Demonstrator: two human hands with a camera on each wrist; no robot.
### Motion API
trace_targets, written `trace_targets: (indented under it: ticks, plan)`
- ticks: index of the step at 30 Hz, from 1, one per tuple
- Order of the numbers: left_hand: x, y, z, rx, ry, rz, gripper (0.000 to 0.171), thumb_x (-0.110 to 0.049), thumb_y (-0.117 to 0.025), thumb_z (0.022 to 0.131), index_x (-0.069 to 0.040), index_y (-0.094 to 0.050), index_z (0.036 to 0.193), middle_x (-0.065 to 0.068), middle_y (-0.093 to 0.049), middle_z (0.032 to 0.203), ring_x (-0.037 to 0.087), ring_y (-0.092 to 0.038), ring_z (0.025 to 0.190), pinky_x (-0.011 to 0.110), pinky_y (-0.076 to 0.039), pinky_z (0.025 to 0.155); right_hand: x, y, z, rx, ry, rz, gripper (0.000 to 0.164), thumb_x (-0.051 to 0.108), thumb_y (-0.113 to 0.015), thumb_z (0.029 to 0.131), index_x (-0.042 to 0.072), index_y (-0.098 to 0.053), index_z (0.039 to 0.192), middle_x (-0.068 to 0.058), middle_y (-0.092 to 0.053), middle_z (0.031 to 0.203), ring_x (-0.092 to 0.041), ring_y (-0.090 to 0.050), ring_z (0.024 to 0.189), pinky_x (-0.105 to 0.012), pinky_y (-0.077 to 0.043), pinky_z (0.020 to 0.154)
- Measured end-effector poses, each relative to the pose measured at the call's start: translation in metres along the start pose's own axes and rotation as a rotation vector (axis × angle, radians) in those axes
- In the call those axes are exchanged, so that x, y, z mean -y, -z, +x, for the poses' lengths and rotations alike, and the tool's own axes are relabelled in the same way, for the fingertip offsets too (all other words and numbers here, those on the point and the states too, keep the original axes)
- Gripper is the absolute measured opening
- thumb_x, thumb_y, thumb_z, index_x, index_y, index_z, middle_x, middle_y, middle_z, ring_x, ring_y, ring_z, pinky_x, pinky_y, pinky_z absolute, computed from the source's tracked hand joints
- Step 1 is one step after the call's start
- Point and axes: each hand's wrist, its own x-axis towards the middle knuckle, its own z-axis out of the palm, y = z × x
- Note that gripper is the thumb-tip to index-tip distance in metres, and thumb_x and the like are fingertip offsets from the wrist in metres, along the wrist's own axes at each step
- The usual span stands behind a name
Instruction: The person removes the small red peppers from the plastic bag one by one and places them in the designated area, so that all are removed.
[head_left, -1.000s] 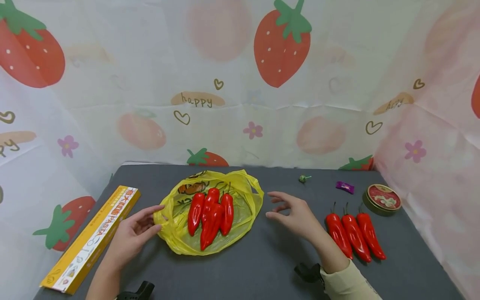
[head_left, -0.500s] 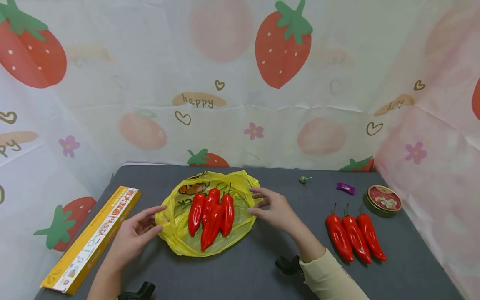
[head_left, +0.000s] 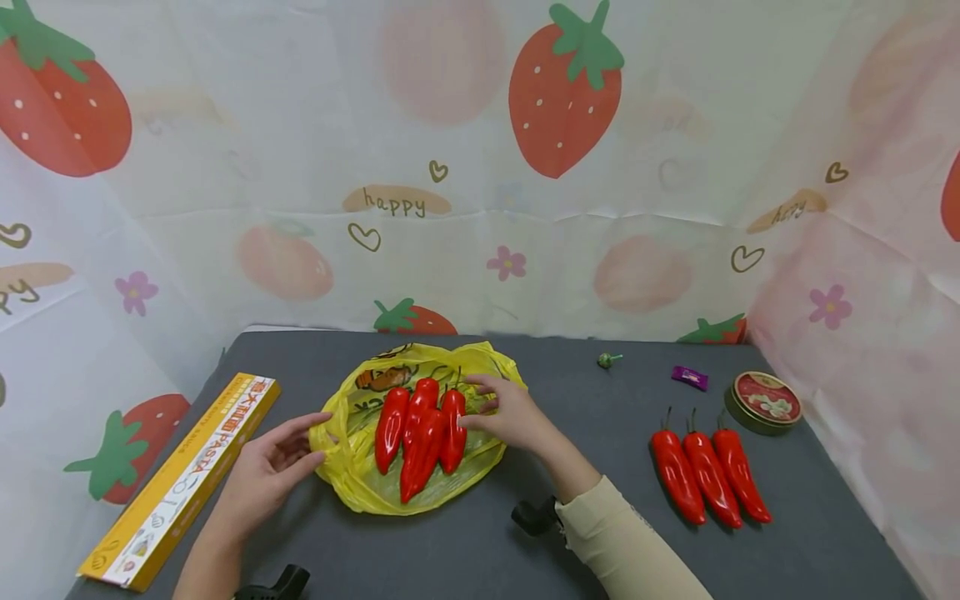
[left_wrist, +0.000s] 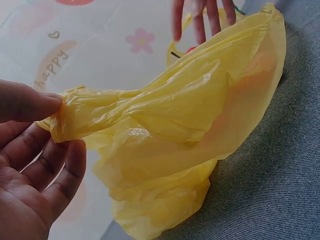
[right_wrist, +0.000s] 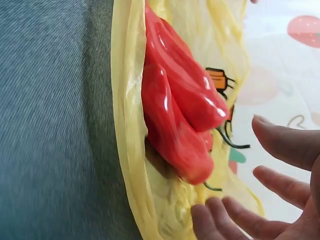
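A yellow plastic bag (head_left: 360,496) lies spread open on the table with several glossy red chili peppers (head_left: 423,454) heaped inside. At its left edge my left hand (head_left: 266,471) pinches the plastic between thumb and fingers; the left wrist view shows the gathered bag corner (left_wrist: 80,112) in that grip. My right hand (head_left: 510,414) hovers over the bag's right side, thumb and fingers apart, its thumb overlapping the rightmost pepper (head_left: 453,417) in the head view. In the right wrist view a gap separates the right-hand fingers (right_wrist: 250,220) from the pepper stems, and nothing is held.
Three more red peppers (head_left: 708,475) lie side by side at the right. Behind them stand a round tin (head_left: 767,396), a small purple packet (head_left: 689,377) and a small green stemmed item (head_left: 606,360). A yellow pasta box (head_left: 180,479) lies along the left side.
My right hand has moved left, from beside the bag to above its right part, near the rightmost pepper. The left hand keeps its pinch on the bag edge.
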Motion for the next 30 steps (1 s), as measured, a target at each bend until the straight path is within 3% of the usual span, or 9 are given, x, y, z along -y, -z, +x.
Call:
trace_targets:
  ticks: [8, 15, 23, 27, 30]
  plan:
    - [-0.001, 0.001, 0.000, -0.004, -0.010, 0.008, 0.043, -0.011, -0.067, 0.097, -0.002, -0.058, 0.138, 0.019, -0.065, 0.126, 0.002, -0.065, 0.101, 0.017, -0.057, 0.083, -0.003, -0.015, 0.017, 0.080, -0.077, -0.047, 0.078, 0.024, -0.084, 0.083, 0.018, -0.046, 0.151, -0.016, -0.049, 0.149, -0.040, -0.060, 0.123, -0.047, -0.057, 0.091]
    - [-0.001, 0.002, -0.001, -0.012, -0.023, 0.011, 0.043, -0.009, -0.068, 0.097, -0.002, -0.058, 0.138, 0.017, -0.066, 0.127, 0.002, -0.065, 0.101, 0.017, -0.056, 0.083, -0.006, -0.022, 0.021, 0.132, -0.052, -0.062, 0.089, 0.018, -0.085, 0.082, 0.014, -0.037, 0.157, -0.016, -0.045, 0.153, -0.038, -0.061, 0.120, -0.047, -0.055, 0.097]
    - [0.000, 0.001, -0.001, -0.002, -0.024, -0.014, 0.043, -0.009, -0.067, 0.097, -0.001, -0.057, 0.139, 0.013, -0.066, 0.127, 0.002, -0.065, 0.102, 0.017, -0.057, 0.084, -0.008, -0.029, 0.021, 0.100, -0.075, -0.100, 0.085, 0.021, -0.085, 0.082, 0.013, -0.041, 0.155, -0.021, -0.041, 0.153, -0.037, -0.052, 0.130, -0.048, -0.051, 0.102]
    - [-0.001, 0.001, -0.001, -0.006, -0.020, -0.015, 0.044, -0.009, -0.067, 0.097, -0.001, -0.057, 0.138, 0.013, -0.066, 0.127, 0.002, -0.065, 0.102, 0.017, -0.056, 0.084, -0.007, -0.033, 0.020, 0.065, -0.101, -0.110, 0.083, 0.018, -0.085, 0.080, 0.016, -0.045, 0.153, -0.022, -0.041, 0.151, -0.035, -0.051, 0.127, -0.047, -0.053, 0.098]
    - [0.000, 0.000, -0.001, -0.007, -0.017, -0.017, 0.044, -0.009, -0.068, 0.097, -0.001, -0.057, 0.138, 0.013, -0.066, 0.127, 0.002, -0.065, 0.102, 0.017, -0.056, 0.084, -0.007, -0.033, 0.019, 0.041, -0.095, -0.098, 0.083, 0.011, -0.084, 0.078, 0.016, -0.047, 0.151, -0.018, -0.050, 0.143, -0.032, -0.054, 0.119, -0.046, -0.057, 0.091]
